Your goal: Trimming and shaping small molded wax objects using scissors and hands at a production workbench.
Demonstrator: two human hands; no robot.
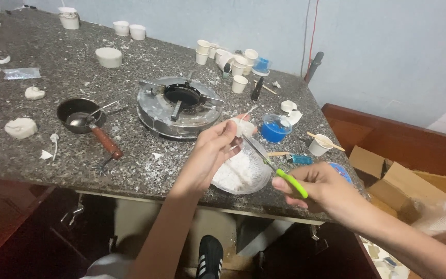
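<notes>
Right hand clamped on green-handled scissors; left hand pinching white wax lump.

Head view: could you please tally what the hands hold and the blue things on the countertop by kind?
green-handled scissors, in right hand: 1
white lump, in left hand: 1
blue tub: 1
blue lighter: 1
blue-topped cup: 1
blue disc, partly hidden: 1
Total: 6
</notes>
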